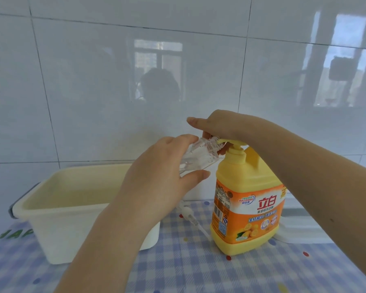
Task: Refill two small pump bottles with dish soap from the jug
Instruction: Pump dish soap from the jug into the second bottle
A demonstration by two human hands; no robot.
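The left hand (156, 178) grips a small clear pump bottle (52, 154), thumb below and fingers curled over its top side. The bottle is tilted, its threaded open neck raised toward the yellow pump spout of the jug (248, 199), mouth right at the nozzle. The right hand (220, 126) rests on top of the jug's pump head, palm down, with the forefinger stretched out straight toward the wall; the other fingers lie over the pump and their lie is partly hidden.

The jug is a yellow dish soap bottle with an orange label, standing upright on the checked blue and white cloth (188, 265) that covers the counter, near its back edge and just right of the middle. Just left of the jug's base, a white pump top with its dip tube (191, 218) lies flat on the cloth. Left of that, partly behind the left forearm, a cream plastic tub (51, 208) sits against the wall end of the counter. Behind the jug to the right, a white lidded container (294, 225) shows under the right forearm. White glossy wall tiles (93, 81) rise behind everything.
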